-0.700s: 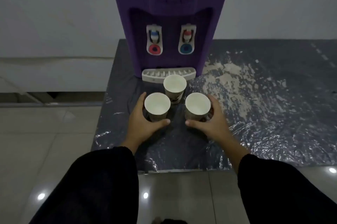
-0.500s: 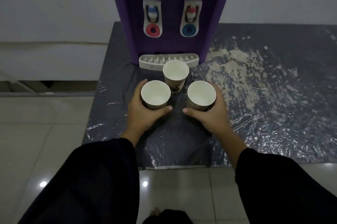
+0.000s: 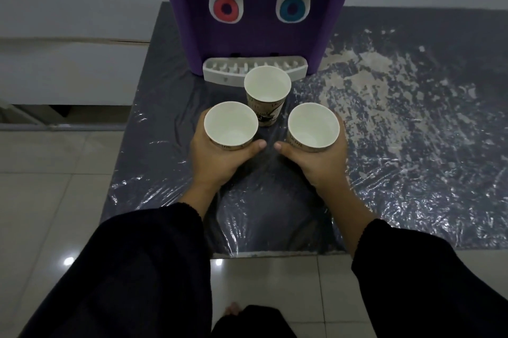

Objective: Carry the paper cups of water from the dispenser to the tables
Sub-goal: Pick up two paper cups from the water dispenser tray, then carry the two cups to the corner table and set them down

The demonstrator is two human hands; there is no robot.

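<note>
Three white paper cups sit in front of a purple water dispenser [image 3: 258, 35]. My left hand [image 3: 217, 159] is wrapped around the left cup [image 3: 231, 124]. My right hand [image 3: 321, 161] grips the right cup [image 3: 312, 126]. Both held cups are upright, above the tabletop. A third cup [image 3: 267, 90] with a dark print stands untouched just in front of the white drip tray [image 3: 220, 71]. The dispenser has a red-ringed tap on the left and a blue-ringed tap on the right.
The low table [image 3: 412, 145] is covered with wrinkled clear plastic over a dark, patchy surface. Its near edge is close to my body. Pale tiled floor [image 3: 55, 172] lies to the left and below. A white wall stands behind the dispenser.
The view has come closer to the dispenser. Both hands have tightened around their cups and lifted them slightly toward me; the third cup has stayed in place.
</note>
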